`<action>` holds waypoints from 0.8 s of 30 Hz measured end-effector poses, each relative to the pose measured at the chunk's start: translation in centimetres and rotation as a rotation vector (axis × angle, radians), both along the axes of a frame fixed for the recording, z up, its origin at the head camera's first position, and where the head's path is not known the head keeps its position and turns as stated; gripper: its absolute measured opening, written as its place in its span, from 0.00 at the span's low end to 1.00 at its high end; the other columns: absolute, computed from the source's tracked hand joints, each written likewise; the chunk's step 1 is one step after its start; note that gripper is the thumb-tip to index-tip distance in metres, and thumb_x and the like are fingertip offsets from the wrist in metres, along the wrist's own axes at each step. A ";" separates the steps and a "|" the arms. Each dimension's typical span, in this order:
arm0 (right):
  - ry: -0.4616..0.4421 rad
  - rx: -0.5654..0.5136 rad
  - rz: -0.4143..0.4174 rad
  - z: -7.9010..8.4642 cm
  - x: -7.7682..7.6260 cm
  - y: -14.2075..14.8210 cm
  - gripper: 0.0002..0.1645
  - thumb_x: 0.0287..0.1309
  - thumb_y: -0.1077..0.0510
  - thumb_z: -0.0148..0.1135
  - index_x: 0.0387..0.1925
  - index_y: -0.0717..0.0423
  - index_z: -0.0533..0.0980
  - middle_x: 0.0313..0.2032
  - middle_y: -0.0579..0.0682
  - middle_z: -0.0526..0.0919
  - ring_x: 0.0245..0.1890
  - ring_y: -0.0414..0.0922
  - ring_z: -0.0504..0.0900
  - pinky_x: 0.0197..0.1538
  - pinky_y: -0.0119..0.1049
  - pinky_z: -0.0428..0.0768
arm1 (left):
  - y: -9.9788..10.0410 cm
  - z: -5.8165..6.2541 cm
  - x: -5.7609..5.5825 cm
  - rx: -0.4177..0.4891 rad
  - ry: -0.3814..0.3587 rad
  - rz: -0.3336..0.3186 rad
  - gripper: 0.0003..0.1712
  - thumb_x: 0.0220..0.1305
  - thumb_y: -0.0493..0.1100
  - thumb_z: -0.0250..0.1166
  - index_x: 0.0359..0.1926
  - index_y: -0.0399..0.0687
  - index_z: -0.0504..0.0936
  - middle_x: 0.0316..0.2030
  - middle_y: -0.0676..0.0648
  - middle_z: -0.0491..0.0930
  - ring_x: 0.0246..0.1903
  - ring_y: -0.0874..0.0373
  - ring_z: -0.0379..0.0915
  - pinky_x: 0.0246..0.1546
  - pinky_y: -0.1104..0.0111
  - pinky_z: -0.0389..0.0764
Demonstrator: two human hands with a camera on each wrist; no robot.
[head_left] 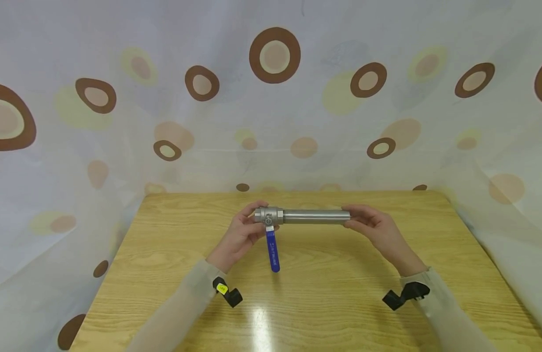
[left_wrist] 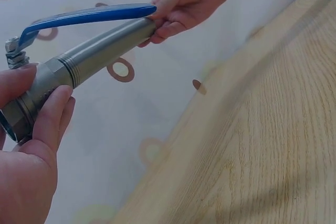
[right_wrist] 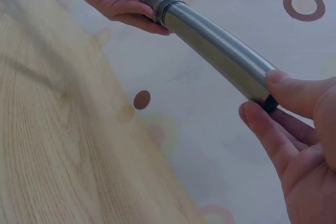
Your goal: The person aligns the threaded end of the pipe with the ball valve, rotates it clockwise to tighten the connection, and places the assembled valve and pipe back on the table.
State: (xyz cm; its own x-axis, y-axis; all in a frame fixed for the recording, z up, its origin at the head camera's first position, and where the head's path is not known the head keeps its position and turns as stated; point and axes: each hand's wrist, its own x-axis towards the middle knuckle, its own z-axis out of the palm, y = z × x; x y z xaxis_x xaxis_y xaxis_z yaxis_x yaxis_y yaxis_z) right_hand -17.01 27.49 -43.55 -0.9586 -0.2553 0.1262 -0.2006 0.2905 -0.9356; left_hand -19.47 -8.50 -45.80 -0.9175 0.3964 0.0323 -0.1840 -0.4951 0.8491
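A steel ball valve point(head_left: 274, 215) with a blue lever handle point(head_left: 273, 252) is held in my left hand point(head_left: 241, 235), thumb and fingers about its body. From the valve's right end runs a straight steel pipe point(head_left: 316, 216), joined to it in one line; threads show at the joint in the left wrist view. My right hand point(head_left: 379, 233) pinches the pipe's far end between thumb and fingers. In the right wrist view the right thumb point(right_wrist: 294, 90) lies on top of the pipe end. The lever points toward me, across the pipe's line.
Below the hands is a wooden table point(head_left: 315, 303) with a bright reflection near its front. A pale curtain point(head_left: 297, 112) with brown and yellow spots hangs behind it and along both sides. Small black camera mounts sit on both sleeves.
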 end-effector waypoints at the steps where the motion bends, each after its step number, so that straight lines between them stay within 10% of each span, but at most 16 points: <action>1: -0.003 0.006 -0.002 0.0 0.0 0.0 0.26 0.73 0.55 0.64 0.67 0.60 0.75 0.50 0.41 0.86 0.49 0.36 0.85 0.52 0.28 0.84 | 0.0 0.0 0.0 0.004 -0.003 -0.004 0.37 0.63 0.17 0.51 0.47 0.66 0.87 0.65 0.42 0.67 0.60 0.50 0.71 0.57 0.60 0.86; 24: -0.002 0.013 -0.009 0.0 0.0 -0.3 0.27 0.73 0.53 0.63 0.70 0.55 0.75 0.56 0.39 0.84 0.53 0.35 0.84 0.55 0.26 0.83 | 0.2 -0.1 -0.1 0.016 -0.006 0.006 0.36 0.65 0.18 0.51 0.48 0.66 0.86 0.62 0.43 0.69 0.58 0.51 0.72 0.57 0.61 0.86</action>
State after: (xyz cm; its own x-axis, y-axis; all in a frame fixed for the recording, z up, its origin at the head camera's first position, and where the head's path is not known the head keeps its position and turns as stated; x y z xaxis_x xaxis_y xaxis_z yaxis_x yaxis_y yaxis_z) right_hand -16.99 27.22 -43.51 -0.9610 -0.2484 0.1213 -0.1964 0.3045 -0.9321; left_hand -19.55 -8.26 -45.90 -0.9201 0.3904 0.0328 -0.1865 -0.5100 0.8398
